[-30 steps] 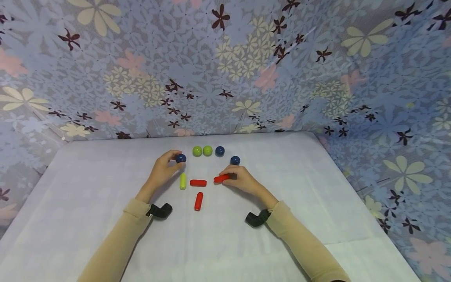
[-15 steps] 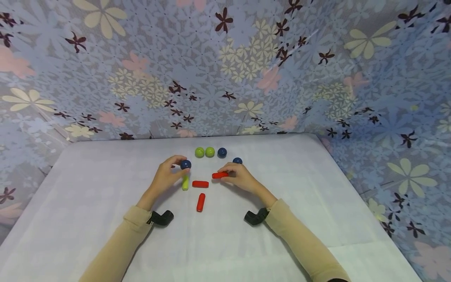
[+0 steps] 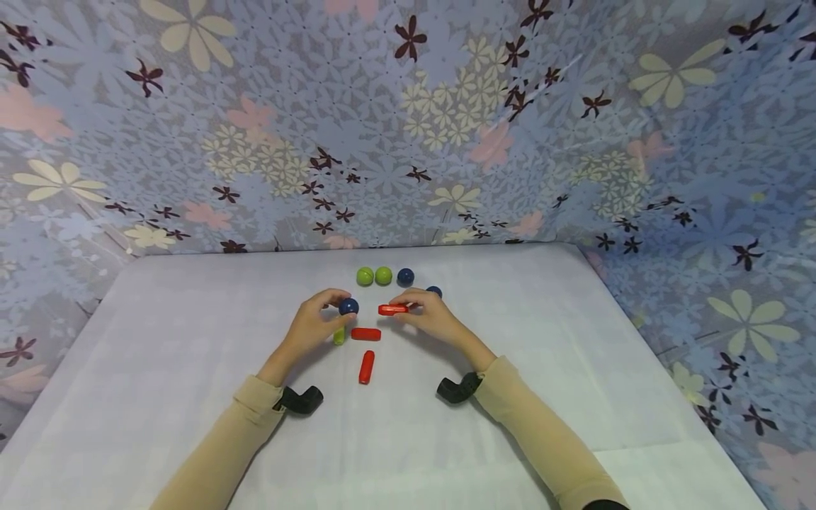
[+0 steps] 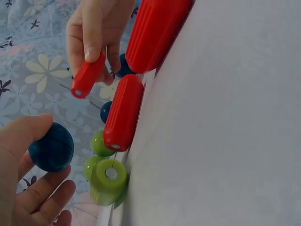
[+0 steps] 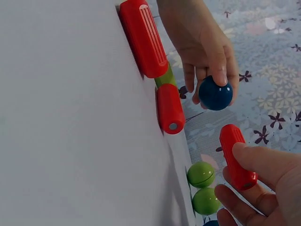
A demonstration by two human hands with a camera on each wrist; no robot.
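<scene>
My left hand (image 3: 315, 327) pinches a dark blue ball (image 3: 348, 307) (image 4: 51, 147) (image 5: 215, 93) just above the white table. My right hand (image 3: 428, 316) pinches a red rod (image 3: 392, 309) (image 4: 88, 74) (image 5: 237, 156), lifted and level, its free end pointing at the ball a short gap away. Below them on the table lie a green rod (image 3: 338, 336) (image 4: 108, 181), partly hidden by the left hand, a red rod (image 3: 366, 333) (image 5: 170, 108) and another red rod (image 3: 366, 367) (image 5: 143, 37).
Two green balls (image 3: 365, 276) (image 3: 383, 275) and a blue ball (image 3: 405, 277) sit in a row behind the hands; another blue ball (image 3: 435, 291) peeks from behind the right hand. The white table (image 3: 191, 319) is walled by floral cloth (image 3: 408, 127).
Both hands have risen off the table and drawn together: the left carried the blue ball rightward, the right lifted the red rod and moved it left toward the ball.
</scene>
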